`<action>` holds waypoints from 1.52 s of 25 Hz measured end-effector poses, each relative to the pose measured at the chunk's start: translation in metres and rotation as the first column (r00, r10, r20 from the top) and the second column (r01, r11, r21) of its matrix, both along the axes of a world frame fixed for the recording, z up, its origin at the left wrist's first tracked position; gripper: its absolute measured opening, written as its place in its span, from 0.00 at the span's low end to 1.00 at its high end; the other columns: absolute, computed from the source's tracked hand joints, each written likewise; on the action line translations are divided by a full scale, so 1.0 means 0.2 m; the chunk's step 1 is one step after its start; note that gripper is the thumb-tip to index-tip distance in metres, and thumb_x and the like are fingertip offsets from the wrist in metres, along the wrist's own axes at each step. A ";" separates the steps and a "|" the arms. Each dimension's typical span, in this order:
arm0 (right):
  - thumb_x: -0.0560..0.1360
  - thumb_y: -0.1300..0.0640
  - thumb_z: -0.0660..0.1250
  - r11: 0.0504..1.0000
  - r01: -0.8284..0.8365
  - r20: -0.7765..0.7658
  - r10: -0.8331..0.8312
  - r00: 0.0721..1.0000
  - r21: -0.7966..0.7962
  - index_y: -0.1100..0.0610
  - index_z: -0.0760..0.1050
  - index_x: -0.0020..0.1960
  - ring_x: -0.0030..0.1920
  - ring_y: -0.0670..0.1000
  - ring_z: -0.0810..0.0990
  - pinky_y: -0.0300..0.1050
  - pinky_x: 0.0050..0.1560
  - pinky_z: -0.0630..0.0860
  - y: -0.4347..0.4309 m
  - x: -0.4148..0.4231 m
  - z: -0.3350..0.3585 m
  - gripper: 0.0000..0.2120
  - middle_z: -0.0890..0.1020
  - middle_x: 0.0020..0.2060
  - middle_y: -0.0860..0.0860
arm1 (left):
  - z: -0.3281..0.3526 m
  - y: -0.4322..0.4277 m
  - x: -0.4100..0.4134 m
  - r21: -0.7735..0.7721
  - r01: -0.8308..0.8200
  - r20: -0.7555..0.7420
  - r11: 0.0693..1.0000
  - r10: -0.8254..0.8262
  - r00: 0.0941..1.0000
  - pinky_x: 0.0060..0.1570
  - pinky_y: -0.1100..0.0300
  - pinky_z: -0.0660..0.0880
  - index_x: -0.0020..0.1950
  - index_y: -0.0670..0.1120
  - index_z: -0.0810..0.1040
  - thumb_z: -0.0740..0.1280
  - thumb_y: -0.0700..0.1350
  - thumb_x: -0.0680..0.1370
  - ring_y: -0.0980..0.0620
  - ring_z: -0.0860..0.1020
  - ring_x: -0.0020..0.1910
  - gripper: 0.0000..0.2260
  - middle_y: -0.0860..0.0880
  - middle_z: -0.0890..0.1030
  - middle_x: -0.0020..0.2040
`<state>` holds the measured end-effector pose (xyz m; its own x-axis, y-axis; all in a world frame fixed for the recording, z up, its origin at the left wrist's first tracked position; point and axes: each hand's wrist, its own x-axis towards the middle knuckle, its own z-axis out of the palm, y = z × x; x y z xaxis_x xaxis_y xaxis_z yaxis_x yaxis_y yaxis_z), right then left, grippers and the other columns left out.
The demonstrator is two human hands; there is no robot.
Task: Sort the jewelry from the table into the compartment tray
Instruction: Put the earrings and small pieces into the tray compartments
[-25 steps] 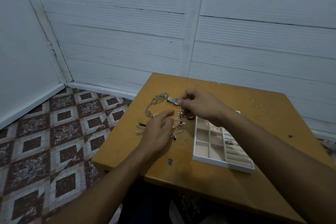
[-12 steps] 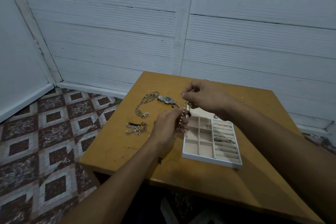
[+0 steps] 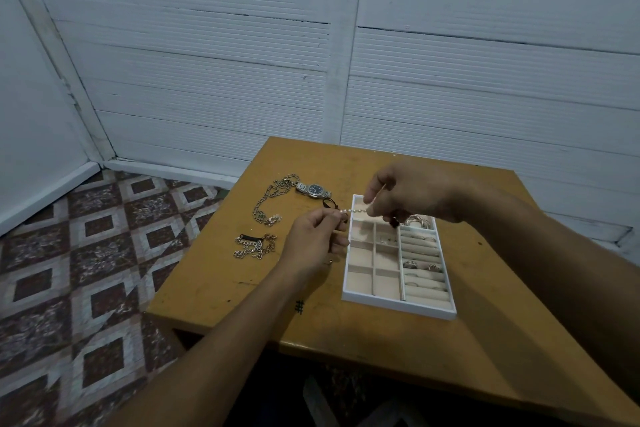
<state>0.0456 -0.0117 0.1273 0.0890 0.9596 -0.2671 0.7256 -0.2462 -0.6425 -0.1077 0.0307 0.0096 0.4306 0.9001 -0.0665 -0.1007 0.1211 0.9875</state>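
Observation:
A white compartment tray (image 3: 394, 304) with beige lining sits on the yellow wooden table (image 3: 381, 350); rings lie in its right-hand ring rolls and bracelets in its far right corner. My left hand (image 3: 317, 239) and my right hand (image 3: 412, 192) each pinch one end of a pearl strand (image 3: 354, 210), stretched level between them above the tray's far left corner. On the table left of the tray lie a long chain necklace (image 3: 266, 199), a wristwatch (image 3: 313, 190) and a pile of chain bracelets (image 3: 254, 246).
A small ring (image 3: 330, 261) lies on the table by my left wrist. The table's left edge drops to a patterned tile floor (image 3: 86, 270). White panelled walls (image 3: 311, 62) close the back and left.
Both hands rose from the jewelry pile with the pearl strand. It hung between them half a second ago and is now pulled out level over the tray's far corner.

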 end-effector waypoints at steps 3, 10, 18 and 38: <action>0.75 0.58 0.69 0.985 -0.106 0.294 0.142 0.945 -0.134 0.55 0.82 0.45 0.32 0.42 0.79 0.36 0.33 0.72 -0.02 0.03 0.01 0.03 0.83 0.36 0.47 | -0.03 0.02 0.02 0.045 0.018 -0.059 0.999 -0.015 0.998 0.34 0.59 0.75 0.50 0.41 0.79 0.60 0.43 0.82 0.53 0.78 0.35 0.10 0.49 0.79 0.39; 0.77 0.58 0.67 0.999 -0.029 0.271 0.018 0.962 0.039 0.55 0.80 0.46 0.33 0.43 0.80 0.39 0.32 0.73 -0.04 0.08 0.01 0.04 0.84 0.36 0.46 | -0.06 0.02 0.05 -0.102 0.043 0.012 0.994 -0.042 0.999 0.32 0.62 0.76 0.48 0.42 0.79 0.60 0.43 0.82 0.51 0.80 0.35 0.09 0.46 0.80 0.39; 0.73 0.58 0.71 0.964 0.019 0.178 -0.068 0.982 0.264 0.56 0.81 0.42 0.36 0.51 0.82 0.41 0.33 0.77 0.03 0.03 0.05 0.02 0.84 0.37 0.53 | -0.04 -0.04 0.06 -0.354 0.122 0.231 0.927 -0.040 0.972 0.36 0.58 0.81 0.50 0.38 0.78 0.60 0.42 0.81 0.49 0.83 0.36 0.09 0.43 0.82 0.37; 0.75 0.66 0.64 0.999 -0.055 0.218 0.053 0.974 0.002 0.55 0.78 0.48 0.37 0.50 0.85 0.45 0.41 0.81 -0.12 -0.01 -0.20 0.08 0.85 0.37 0.53 | -0.02 0.02 0.13 -0.589 0.127 0.422 0.798 0.169 0.891 0.43 0.53 0.82 0.51 0.37 0.74 0.59 0.40 0.82 0.44 0.84 0.41 0.08 0.39 0.84 0.44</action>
